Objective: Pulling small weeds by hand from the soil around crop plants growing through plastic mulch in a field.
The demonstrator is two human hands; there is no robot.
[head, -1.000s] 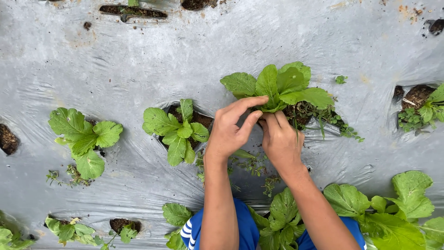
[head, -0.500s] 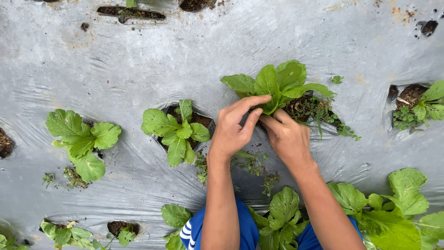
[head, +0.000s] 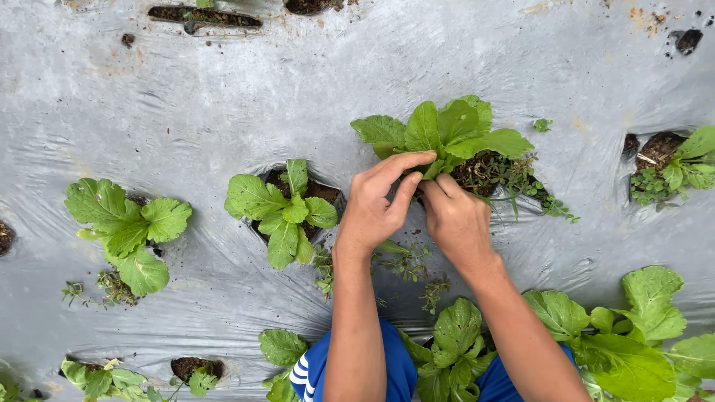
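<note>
Head view: left hand (head: 372, 205) and right hand (head: 456, 219) still pinch the leafy seedling (head: 439, 134) at its base, fingers now closer together than before.

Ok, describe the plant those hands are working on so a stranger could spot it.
On the grey plastic sheet, find the two bare hands, left hand and right hand. The leafy plant just above their fingertips is the only one touched, with small weeds beside it.

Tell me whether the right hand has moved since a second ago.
No, hardly at all. The right hand stays at the base of the leafy plant, just as close to its soil hole in the plastic sheet.
</note>
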